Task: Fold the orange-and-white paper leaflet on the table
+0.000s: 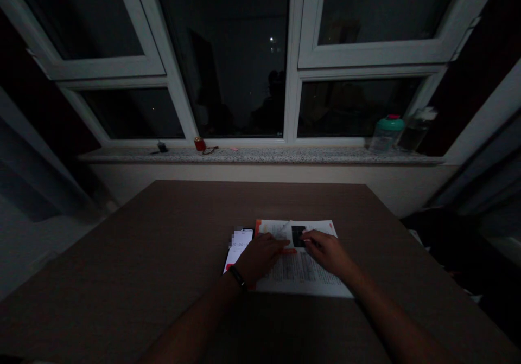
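A printed sheet or booklet (301, 285) with orange marks and a dark picture lies on the brown table (183, 217). My left hand (262, 253), with a black band at the wrist, rests on its left part, the fingers pointing right across the page. My right hand (324, 250) is on the right part, its fingertips drawn together beside the dark picture; whether something small is between them is too dark to tell. Just left of my left hand lies a phone (239, 243) with a lit screen, partly covered by that hand and wrist.
Behind the table runs a speckled windowsill (260, 155) under dark windows. On it stand a small red object (199, 144), a small dark bottle (161, 146), a teal-lidded bottle (386, 133) and a clear bottle (417, 129). Dark items lie right of the table.
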Demonstrator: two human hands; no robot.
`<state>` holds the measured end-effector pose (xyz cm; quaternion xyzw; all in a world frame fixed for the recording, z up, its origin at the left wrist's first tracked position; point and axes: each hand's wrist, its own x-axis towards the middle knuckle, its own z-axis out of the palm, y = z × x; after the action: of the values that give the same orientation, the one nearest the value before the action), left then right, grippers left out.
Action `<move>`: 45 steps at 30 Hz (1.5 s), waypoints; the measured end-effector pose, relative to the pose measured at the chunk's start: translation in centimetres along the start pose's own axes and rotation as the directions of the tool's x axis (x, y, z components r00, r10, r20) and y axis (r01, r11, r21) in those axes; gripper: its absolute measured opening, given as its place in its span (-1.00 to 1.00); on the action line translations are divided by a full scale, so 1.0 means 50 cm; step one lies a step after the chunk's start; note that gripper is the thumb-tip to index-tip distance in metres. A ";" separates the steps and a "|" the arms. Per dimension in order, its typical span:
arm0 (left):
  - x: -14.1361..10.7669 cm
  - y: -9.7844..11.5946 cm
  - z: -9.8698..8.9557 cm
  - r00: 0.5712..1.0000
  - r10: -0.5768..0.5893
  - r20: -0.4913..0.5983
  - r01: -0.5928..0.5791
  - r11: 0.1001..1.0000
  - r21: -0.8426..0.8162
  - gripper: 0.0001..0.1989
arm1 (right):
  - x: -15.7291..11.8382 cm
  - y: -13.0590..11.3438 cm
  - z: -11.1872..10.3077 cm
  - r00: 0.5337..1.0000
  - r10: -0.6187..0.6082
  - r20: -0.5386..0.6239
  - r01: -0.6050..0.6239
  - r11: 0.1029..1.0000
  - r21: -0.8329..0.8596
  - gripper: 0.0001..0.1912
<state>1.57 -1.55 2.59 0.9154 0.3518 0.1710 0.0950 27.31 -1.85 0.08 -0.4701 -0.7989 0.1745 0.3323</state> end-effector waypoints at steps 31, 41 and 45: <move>0.000 0.010 -0.007 0.996 -0.017 -0.092 0.006 0.993 -0.120 -0.63 | 0.001 -0.015 -0.004 0.984 -0.022 0.175 0.027 0.999 -0.024 -0.37; -0.002 0.004 0.002 0.998 -0.026 -0.058 0.016 0.984 -0.175 -0.71 | -0.007 -0.007 -0.032 0.978 -0.017 0.209 0.030 0.998 -0.058 -0.43; -0.005 -0.006 0.012 0.998 -0.021 -0.057 0.012 0.988 -0.157 -0.65 | -0.008 -0.009 -0.037 0.976 0.001 0.217 0.010 0.999 -0.050 -0.40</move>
<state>1.44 -1.55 1.87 0.8967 0.3476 0.2240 0.1576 28.46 -2.49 1.54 -0.4547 -0.8356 0.2037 0.2315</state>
